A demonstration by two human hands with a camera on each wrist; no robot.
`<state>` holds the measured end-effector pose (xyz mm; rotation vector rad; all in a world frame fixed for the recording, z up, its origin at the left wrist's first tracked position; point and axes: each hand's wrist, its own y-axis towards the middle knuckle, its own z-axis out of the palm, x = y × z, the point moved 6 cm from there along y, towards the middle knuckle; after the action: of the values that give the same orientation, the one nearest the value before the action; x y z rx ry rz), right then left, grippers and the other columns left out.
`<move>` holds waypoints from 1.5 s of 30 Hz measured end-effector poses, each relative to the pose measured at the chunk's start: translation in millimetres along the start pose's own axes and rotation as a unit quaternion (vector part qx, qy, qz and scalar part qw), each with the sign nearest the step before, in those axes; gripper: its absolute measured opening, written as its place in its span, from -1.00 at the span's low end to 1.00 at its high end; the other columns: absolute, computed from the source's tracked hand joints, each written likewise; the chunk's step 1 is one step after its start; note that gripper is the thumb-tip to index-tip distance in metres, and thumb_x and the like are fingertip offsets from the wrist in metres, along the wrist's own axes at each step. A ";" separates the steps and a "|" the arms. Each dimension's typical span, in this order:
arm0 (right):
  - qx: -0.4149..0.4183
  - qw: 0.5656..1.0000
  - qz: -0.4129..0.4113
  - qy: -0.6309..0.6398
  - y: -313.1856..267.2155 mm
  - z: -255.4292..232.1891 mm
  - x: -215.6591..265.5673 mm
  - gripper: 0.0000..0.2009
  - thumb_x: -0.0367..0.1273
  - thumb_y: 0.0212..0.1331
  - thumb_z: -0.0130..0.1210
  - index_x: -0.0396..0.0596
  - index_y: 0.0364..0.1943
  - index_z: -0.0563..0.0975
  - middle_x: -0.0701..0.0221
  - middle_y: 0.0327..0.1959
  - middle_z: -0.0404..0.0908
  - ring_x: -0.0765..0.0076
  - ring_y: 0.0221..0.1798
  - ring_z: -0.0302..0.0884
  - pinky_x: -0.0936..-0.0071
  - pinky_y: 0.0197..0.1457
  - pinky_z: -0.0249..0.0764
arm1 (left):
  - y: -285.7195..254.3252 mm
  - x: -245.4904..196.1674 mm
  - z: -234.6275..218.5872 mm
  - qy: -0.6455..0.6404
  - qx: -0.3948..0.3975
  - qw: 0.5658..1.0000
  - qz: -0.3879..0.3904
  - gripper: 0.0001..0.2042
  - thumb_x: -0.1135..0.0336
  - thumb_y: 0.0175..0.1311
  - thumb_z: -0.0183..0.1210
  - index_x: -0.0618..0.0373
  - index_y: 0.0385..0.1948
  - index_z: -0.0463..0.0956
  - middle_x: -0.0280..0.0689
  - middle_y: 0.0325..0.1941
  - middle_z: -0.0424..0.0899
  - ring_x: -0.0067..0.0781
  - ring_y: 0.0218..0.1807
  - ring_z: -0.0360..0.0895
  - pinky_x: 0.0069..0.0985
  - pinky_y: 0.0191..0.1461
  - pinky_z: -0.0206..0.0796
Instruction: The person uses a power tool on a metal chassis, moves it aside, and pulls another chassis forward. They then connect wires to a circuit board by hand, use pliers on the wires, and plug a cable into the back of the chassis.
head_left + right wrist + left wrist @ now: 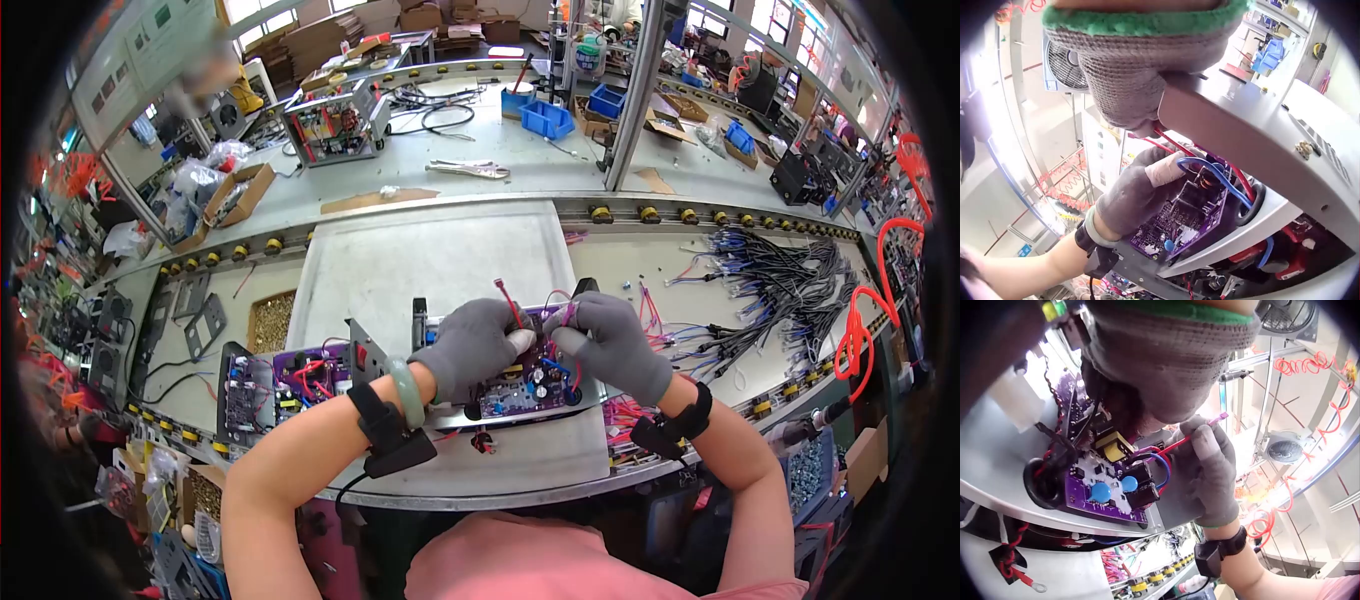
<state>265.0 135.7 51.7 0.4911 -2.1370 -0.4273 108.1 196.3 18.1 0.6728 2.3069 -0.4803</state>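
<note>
Both hands wear grey gloves with pale thumb tips and work over an open metal chassis holding a purple circuit board (530, 390). The left hand (468, 345) is curled over the board's far part, and a red wire (508, 300) sticks up from between its thumb and fingers. On the other side, the right hand (615, 348) pinches a second red wire (1179, 445) with a pink end, between thumb and finger. Blue wire (1216, 172) loops beside the left thumb in the right wrist view. The palms hide part of the board.
Another chassis with a purple board (285, 385) stands at the left. Black cables (770, 275) are heaped at the right, and pink-red wires (630, 425) lie near the bench's front edge. Beyond the roller rail are pliers (468, 169) and a blue bin (547, 120).
</note>
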 end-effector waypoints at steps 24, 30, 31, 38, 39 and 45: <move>-0.012 0.999 -0.050 -0.004 3.8 -0.9 -2.1 -0.91 -0.41 0.02 0.29 -0.09 -0.41 0.63 0.29 -0.46 0.60 0.09 -0.36 0.57 0.23 -0.28 0.46 | 4.1 -28.8 3.7 0.088 0.010 0.989 0.116 -0.83 0.28 0.19 0.26 0.11 -0.24 0.64 -0.08 -0.26 0.67 0.07 -0.20 0.63 -0.14 -0.08 0.46; -0.017 0.998 -0.062 -0.006 2.6 -2.0 -0.5 -0.92 -0.42 0.02 0.27 -0.09 -0.41 0.62 0.29 -0.49 0.59 0.08 -0.39 0.56 0.23 -0.29 0.46 | 6.1 -29.3 2.3 0.105 0.037 0.990 0.091 -0.85 0.29 0.18 0.27 0.12 -0.29 0.62 -0.12 -0.29 0.66 0.05 -0.23 0.62 -0.15 -0.09 0.46; -0.015 0.998 -0.060 -0.003 2.7 -2.2 -0.7 -0.92 -0.42 0.02 0.27 -0.09 -0.41 0.62 0.29 -0.49 0.59 0.08 -0.39 0.56 0.23 -0.29 0.46 | 2.6 -28.2 1.4 0.097 0.065 0.991 0.059 -0.86 0.29 0.17 0.26 0.12 -0.30 0.62 -0.14 -0.29 0.66 0.04 -0.22 0.62 -0.15 -0.08 0.46; -0.018 0.998 -0.052 -0.005 1.1 1.2 -4.7 -0.91 -0.43 0.02 0.28 -0.11 -0.41 0.62 0.28 -0.48 0.60 0.08 -0.39 0.57 0.23 -0.28 0.47 | 1.2 -38.2 17.8 0.276 0.001 0.946 0.168 -0.83 0.24 0.13 0.28 -0.04 -0.27 0.57 -0.28 -0.28 0.62 -0.18 -0.22 0.61 -0.21 -0.08 0.34; -0.019 0.999 -0.050 -0.005 3.0 0.3 -5.0 -0.91 -0.42 0.02 0.28 -0.11 -0.41 0.62 0.28 -0.48 0.61 0.06 -0.39 0.57 0.22 -0.28 0.47 | 2.3 -39.0 17.1 0.278 -0.004 0.946 0.167 -0.83 0.24 0.13 0.28 -0.04 -0.27 0.57 -0.28 -0.28 0.62 -0.18 -0.22 0.61 -0.21 -0.08 0.34; -0.020 0.995 0.053 0.087 -4.5 -16.1 0.0 -0.88 -0.50 0.06 0.25 -0.14 -0.29 0.69 0.27 -0.42 0.64 0.35 -0.37 0.61 0.46 -0.29 0.48 | 9.7 -42.6 -0.2 0.224 0.153 0.963 0.007 -0.80 0.24 0.16 0.24 0.01 -0.20 0.65 -0.22 -0.22 0.66 -0.08 -0.16 0.64 -0.16 -0.04 0.42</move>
<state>279.1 129.8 58.6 0.3749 -1.9713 -0.3537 140.8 189.9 46.4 1.0353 2.6714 -0.7513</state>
